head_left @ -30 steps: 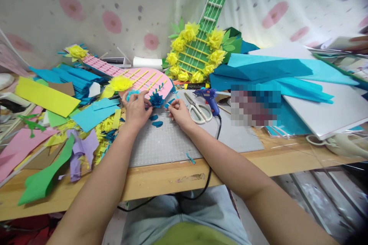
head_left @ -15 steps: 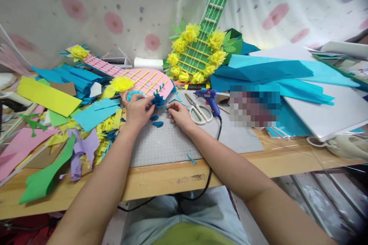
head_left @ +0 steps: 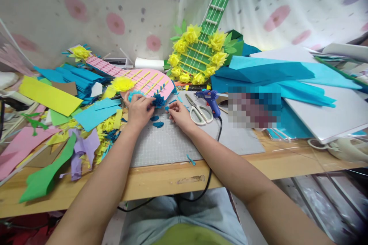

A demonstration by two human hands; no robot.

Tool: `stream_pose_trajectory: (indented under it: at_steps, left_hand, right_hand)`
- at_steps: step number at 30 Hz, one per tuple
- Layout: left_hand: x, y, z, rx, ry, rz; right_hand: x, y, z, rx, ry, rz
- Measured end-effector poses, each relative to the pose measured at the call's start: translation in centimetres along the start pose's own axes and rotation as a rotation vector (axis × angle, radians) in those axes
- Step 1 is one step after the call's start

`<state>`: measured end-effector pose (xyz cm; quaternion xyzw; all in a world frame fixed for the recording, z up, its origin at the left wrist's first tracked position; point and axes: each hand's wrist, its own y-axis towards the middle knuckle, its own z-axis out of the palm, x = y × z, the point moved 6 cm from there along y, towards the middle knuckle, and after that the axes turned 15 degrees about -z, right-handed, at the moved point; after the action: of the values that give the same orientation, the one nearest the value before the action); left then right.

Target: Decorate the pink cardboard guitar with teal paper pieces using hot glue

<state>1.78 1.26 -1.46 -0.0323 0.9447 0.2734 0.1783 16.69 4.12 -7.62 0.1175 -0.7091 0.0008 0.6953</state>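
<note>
Dark blue paper forms the ruffled flower (head_left: 158, 100) between your hands, at the near edge of the pink paper guitar (head_left: 155, 79). Your left hand (head_left: 139, 110) is curled, its fingertips at the flower's left side; you cannot tell from this view whether they grip it. Your right hand (head_left: 178, 114) is nearly closed, pinching a small blue piece (head_left: 167, 109) at the fingertips, just beside the flower's right side. A light blue flower (head_left: 134, 95) sits by your left fingers, partly hidden by them. Loose dark blue petals (head_left: 158, 124) lie on the grey cutting mat (head_left: 172, 145), between your wrists. To the right of your right hand, the scissors (head_left: 199, 110) lie partly open, with the blue glue gun (head_left: 212, 101) just beside them. The mat rests on the wooden table (head_left: 161, 182). Beyond it, the green guitar (head_left: 212, 19) stands tilted, ringed with yellow flowers (head_left: 217, 40).
</note>
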Motion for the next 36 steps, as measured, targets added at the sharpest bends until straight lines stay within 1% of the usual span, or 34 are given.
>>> stream_pose_trajectory:
  at_steps: [5,11,14,19,25,30,36]
  left_hand:
    - [-0.1,0.3,0.1,-0.006,0.004,0.016]
    - [0.2,0.6,0.3,-0.013,-0.022,0.019]
    - [0.3,0.8,0.4,0.0,-0.031,0.015]
    - [0.2,0.9,0.4,-0.009,-0.034,0.032]
    - [0.3,0.9,0.4,-0.01,-0.045,0.021]
    - [0.6,1.0,0.6,-0.03,-0.058,0.015]
    - [0.7,1.0,0.6,-0.034,-0.076,0.016]
  right_hand:
    - [0.1,-0.4,0.3,-0.024,0.062,0.082]
    - [0.7,-1.3,1.6,-0.036,0.245,0.256]
    - [0.9,-1.3,2.3,-0.044,0.31,0.316]
    - [1.1,-1.0,3.2,-0.057,0.389,0.349]
    - [1.1,-0.8,4.0,-0.092,0.438,0.366]
    - [1.4,-1.0,4.0,-0.157,0.405,0.352]
    - [1.4,-1.0,4.2,-0.177,0.401,0.348]
